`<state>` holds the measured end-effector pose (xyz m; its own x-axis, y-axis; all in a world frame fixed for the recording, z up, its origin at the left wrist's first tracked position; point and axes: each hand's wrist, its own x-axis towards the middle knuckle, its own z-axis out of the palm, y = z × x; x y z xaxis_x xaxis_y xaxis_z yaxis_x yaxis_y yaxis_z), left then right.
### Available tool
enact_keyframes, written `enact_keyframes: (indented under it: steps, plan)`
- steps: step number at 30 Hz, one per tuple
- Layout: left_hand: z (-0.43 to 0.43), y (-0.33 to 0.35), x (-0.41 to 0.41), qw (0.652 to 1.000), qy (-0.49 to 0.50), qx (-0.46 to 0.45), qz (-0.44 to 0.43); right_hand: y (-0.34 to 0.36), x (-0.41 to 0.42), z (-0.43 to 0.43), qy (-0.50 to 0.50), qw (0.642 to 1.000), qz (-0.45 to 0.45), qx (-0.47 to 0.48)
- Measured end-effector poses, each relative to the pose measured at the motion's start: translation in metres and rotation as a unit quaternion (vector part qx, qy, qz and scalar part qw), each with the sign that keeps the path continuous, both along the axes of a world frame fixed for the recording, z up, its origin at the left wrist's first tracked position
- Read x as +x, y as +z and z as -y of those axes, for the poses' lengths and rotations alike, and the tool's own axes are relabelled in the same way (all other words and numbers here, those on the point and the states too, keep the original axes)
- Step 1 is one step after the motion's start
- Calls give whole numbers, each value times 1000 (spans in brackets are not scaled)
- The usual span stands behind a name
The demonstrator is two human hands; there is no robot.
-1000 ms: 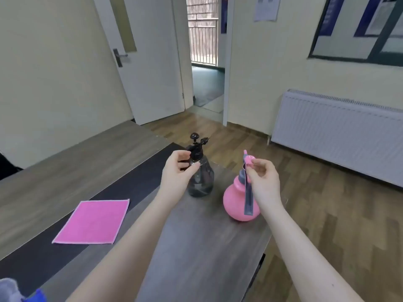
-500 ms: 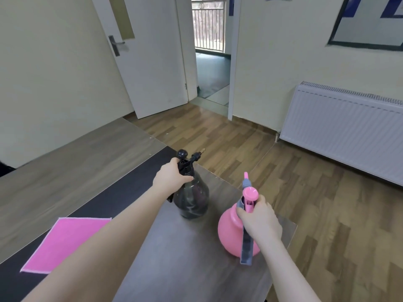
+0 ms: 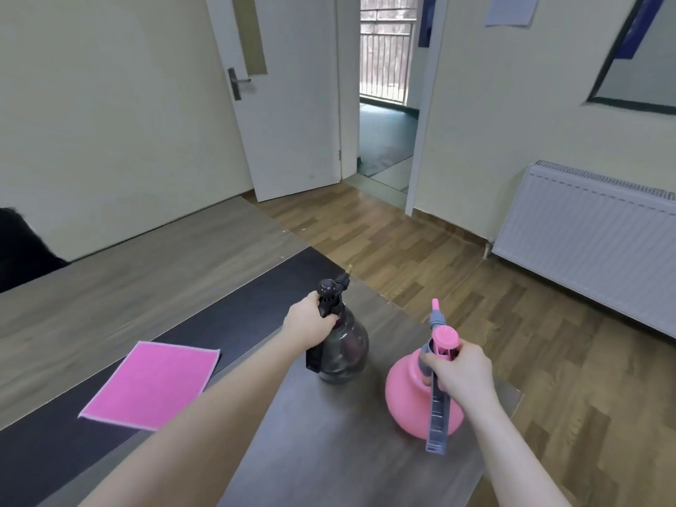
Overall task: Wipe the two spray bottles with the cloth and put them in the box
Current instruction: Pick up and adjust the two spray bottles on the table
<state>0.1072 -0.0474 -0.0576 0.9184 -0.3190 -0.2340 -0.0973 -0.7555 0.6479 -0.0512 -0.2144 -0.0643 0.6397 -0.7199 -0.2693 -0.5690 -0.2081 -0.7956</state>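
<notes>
Head view: our left hand [image 3: 311, 323] grips the dark spray bottle [image 3: 342, 354], right hand [image 3: 462, 371] the pink spray bottle [image 3: 413, 397], both upright by their necks, ready to lift; cloth [image 3: 153, 384] lies left, unused.

Two spray bottles stand side by side on the table [image 3: 329, 451], near its far right corner. The left bottle [image 3: 342, 351] sits a little farther back than the right bottle [image 3: 409, 400]. A cloth [image 3: 153, 384] lies flat on the table, well to their left. Behind the table are a door [image 3: 289, 97] and, to the right, a radiator [image 3: 592, 243].
</notes>
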Motion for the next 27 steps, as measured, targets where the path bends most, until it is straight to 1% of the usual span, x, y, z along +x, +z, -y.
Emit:
enact_keyframes:
  steps: [4, 7, 9, 14, 19, 22, 27]
  plan:
    - [-56, -1, -46, 991, 109, -79, -3, 6, -10, -37, 38, 999, 10, -23]
    - [-102, -1, -84, 981, 167, -103, -13, 18, -14, -68, 82, 996, 9, -31]
    - [-138, 2, -112, 974, 200, -110, -5, 27, -15, -95, 123, 992, 4, -37]
    - [-223, 5, -167, 963, 261, -62, 22, 29, -18, -174, 205, 978, -8, -36]
    - [-286, -4, -205, 948, 314, -56, 11, 18, -25, -247, 268, 963, -19, -33]
    - [-309, -6, -217, 945, 321, -62, 13, 11, -28, -274, 291, 956, -21, -33]
    - [-323, -2, -227, 954, 300, -26, 3, 1, -35, -300, 309, 950, -20, -47]
